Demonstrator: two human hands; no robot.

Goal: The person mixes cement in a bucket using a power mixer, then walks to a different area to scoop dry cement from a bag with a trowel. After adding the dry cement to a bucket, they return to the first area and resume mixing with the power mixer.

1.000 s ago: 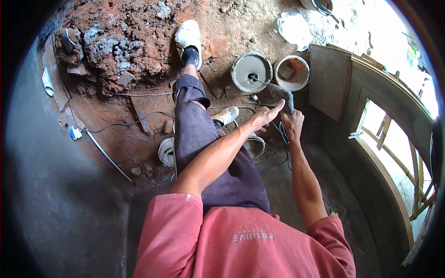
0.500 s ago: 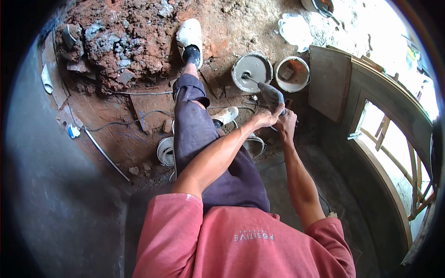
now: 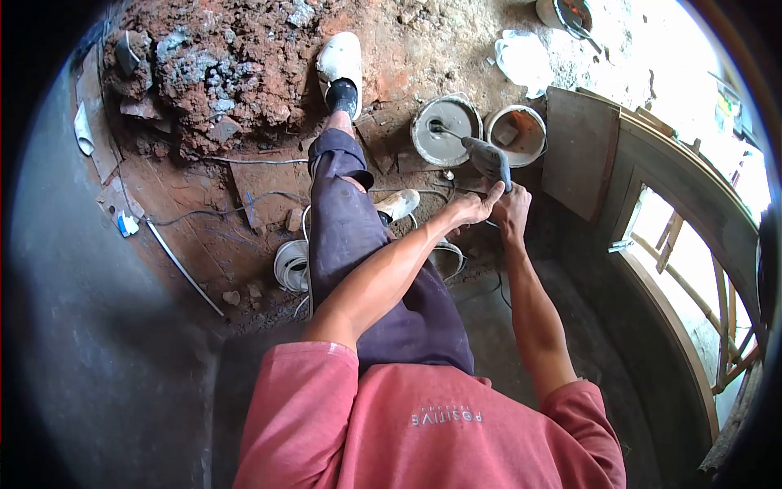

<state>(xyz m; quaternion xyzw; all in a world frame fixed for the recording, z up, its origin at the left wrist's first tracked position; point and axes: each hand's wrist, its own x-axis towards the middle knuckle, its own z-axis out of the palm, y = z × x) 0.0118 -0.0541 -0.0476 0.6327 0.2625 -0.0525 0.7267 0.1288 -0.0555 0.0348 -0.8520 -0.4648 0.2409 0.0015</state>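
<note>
A grey power drill (image 3: 487, 158) slants over a bucket of wet grey mortar (image 3: 444, 145), with its mixing rod dipping into the mix. My right hand (image 3: 513, 210) is closed around the rear of the drill. Beside it, my left hand (image 3: 472, 209) is closed against the drill's back end, thumb stretched along it; part of its grip is hidden. Touching the mortar bucket on the right stands a second bucket (image 3: 538, 151) with a lump inside.
Rubble and reddish soil (image 3: 236, 81) are heaped at the far left. A cable (image 3: 204, 213) crosses the ground near my feet. White coiled hose (image 3: 291, 265) lies beside my leg. At right are a board (image 3: 576, 155) and a wooden frame (image 3: 652, 244). Another bucket (image 3: 562, 15) stands at the back.
The drill and both hands have shifted slightly right in view. The rod stays in the mortar, and both hands keep their hold.
</note>
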